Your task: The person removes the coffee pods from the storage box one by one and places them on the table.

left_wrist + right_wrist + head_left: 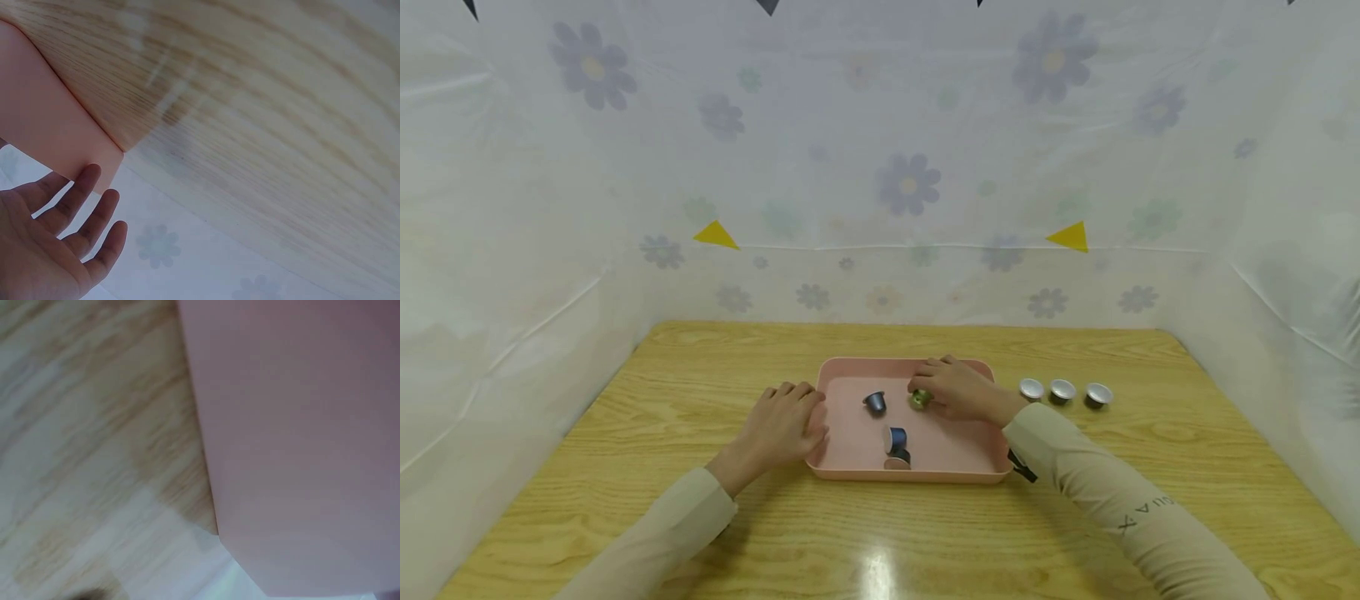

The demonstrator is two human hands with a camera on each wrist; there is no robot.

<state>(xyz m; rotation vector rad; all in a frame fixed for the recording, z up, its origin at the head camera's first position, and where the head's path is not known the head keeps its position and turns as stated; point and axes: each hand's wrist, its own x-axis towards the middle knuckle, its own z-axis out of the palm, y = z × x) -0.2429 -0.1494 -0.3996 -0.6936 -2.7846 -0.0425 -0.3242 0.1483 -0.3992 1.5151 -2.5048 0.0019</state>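
A pink rectangular tray (940, 477) lies on the wooden table with coffee capsules in it. My left hand (786, 423) holds the tray's left rim; in the left wrist view, one fingertip of the left hand (56, 231) lies against the wall. Inside the tray, towards the back right, my right hand (958, 389) pinches a green capsule (919, 400). To its left is a dark grey-blue capsule (876, 404). Nearer the front, a blue capsule (896, 439) lies on its side, close to a black capsule (898, 458). The right wrist view shows the tray's outer wall (294, 450), not the fingers.
Right of the tray, three capsules with silver lids stand in a row on the table: a near capsule (1031, 389), a middle capsule (1062, 391) and an outer capsule (1098, 395). A flowered white curtain (850, 167) encloses the table (737, 350) at the back and sides.
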